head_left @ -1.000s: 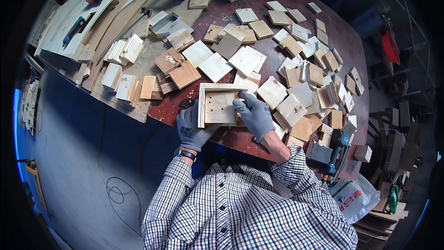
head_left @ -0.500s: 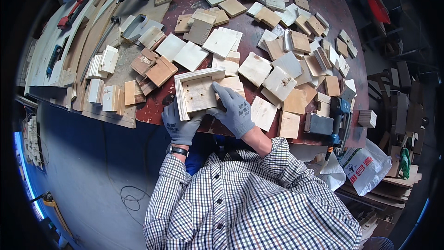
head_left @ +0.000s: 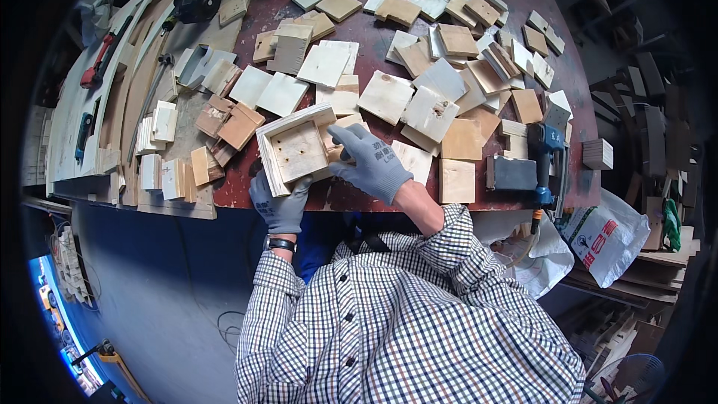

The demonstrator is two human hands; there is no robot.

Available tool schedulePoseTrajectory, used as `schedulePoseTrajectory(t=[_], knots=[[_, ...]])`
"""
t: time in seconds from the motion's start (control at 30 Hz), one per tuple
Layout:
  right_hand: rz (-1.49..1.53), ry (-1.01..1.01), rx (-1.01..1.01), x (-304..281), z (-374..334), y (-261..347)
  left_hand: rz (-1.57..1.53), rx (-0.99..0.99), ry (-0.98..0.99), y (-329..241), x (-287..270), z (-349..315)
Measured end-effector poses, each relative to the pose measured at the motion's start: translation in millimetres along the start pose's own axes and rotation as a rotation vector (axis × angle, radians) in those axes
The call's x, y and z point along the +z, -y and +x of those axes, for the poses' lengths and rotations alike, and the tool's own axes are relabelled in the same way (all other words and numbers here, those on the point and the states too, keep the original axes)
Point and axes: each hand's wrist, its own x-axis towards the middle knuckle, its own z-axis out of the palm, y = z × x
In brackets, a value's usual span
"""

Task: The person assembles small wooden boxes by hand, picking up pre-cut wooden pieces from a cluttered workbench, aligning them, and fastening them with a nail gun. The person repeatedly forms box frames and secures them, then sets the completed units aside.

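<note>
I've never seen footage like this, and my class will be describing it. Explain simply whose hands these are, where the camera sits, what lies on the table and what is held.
There is no machine arm here: the left hand and right hand belong to a person in grey gloves. The view comes from a wide fisheye camera on that person's head, looking down, so straight edges bend. Many wooden blocks lie scattered on the reddish table, with a blue tool on the right. The left hand holds a wooden piece with raised edges. The right hand's fingers are at its right side; how firmly they grip cannot be told.
</note>
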Motion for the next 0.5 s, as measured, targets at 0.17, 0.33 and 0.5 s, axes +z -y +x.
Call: schedulePoseTrajectory(t=[0.17,0.33,0.5], knots=[[-0.287,-0.181,0.033,-17.7,-14.5,-14.7,0.051,-0.020,0.029,3.2,5.7,-5.7],[-0.270,-0.187,0.043,-26.6,-9.9,-16.2,0.076,-0.011,-0.005,9.2,10.6,-10.6],[-0.380,-0.257,0.031,-75.7,57.0,-27.6,0.080,-0.014,-0.025,3.9,3.9,-6.2]])
